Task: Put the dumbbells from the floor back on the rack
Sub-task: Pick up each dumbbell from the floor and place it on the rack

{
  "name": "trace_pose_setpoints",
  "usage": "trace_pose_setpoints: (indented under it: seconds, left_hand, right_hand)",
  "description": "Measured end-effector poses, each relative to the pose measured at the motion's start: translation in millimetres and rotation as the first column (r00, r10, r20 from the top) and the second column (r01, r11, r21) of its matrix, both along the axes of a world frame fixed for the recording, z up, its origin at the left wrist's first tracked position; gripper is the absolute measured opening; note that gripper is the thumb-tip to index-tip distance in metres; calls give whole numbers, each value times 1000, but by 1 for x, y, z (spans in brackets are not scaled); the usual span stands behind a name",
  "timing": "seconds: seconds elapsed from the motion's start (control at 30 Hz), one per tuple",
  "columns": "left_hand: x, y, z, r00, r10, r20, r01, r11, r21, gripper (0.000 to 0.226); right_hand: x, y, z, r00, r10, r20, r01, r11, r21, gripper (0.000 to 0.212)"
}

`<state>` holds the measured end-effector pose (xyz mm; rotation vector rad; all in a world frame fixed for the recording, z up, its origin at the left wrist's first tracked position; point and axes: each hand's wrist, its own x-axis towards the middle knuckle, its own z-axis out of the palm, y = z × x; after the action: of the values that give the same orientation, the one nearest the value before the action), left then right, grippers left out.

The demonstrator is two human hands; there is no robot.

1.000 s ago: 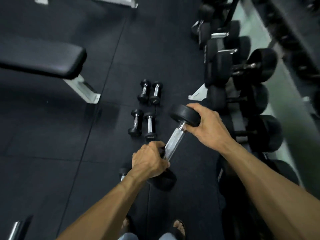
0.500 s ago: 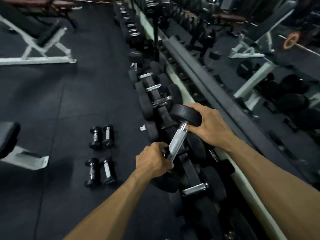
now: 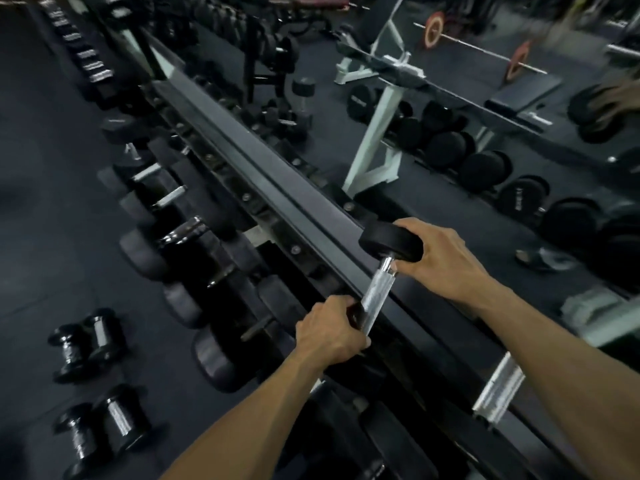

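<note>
Holding a dumbbell [image 3: 377,285] up over the rack [image 3: 277,188] with both hands here. Left hand [image 3: 329,332] has its fingers curled tight around the near end, hiding the head on that side, and the knurled chrome handle pokes out of the fist, all cross-hatched and shiny. Right hand [image 3: 440,259] cups the far head, a round matte black rubber puck, fingers wrapped over its edge and thumb underneath by the handle. The bar is tilted, far end higher.

Down on the dark rubber-tile floor [image 3: 41,237] to the left sit two pairs of small dumbbells [image 3: 100,379], stubby black ends with short chrome grips, each pair lying side by side.

Just beyond the hands the rack runs diagonally, a long flat grey metal rail with bolts along it, and rows of bigger round-headed dumbbells resting on the lower tier, some chrome handles catching light.

Further back it's pretty blurry: a white-framed bench [image 3: 381,109], more fat black dumbbells lined up, and a barbell with reddish plates [image 3: 485,50].
</note>
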<state>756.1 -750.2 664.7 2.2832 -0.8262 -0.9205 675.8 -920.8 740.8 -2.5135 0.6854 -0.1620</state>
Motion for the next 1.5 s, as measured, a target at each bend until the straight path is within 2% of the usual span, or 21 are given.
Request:
trace_pose_setpoints:
  seconds: [0.3,0.5,0.77,0.93,1.1,1.2,1.37,1.5]
  left_hand:
    - [11,-67,-28,999,-54,-3,54,996,70,43]
    - [32,-87,-34,993,-119,-20,121,989,82,31]
    - [34,-85,-35,992,-128,-10,128,990,51,34]
    - [32,-80,-31,992,-124,23,124,992,9,21]
    - [30,-65,-26,998,-53,44,55,998,-41,27]
    - [31,-51,-19,999,-9,48,12,997,-74,33]
    - [41,-19,-8,986,97,137,-84,991,-100,57]
    - [57,31,-5,957,176,230,-167,984,-58,60]
  right_hand:
    - [1,-64,-40,995,-92,-45,94,995,28,48]
    - [12,-86,-55,987,-129,-97,136,988,68,52]
    - [14,-88,-51,982,-89,-168,102,993,67,53]
    - [16,-85,-52,970,-118,-210,120,993,-5,57]
    - [21,-80,-42,968,-134,-213,124,990,-60,73]
    - [33,-68,-31,979,-106,-174,82,987,-136,75]
    - [71,-33,-14,985,53,-164,-89,972,-218,69]
    - [104,14,-15,965,178,-195,-222,947,-232,70]
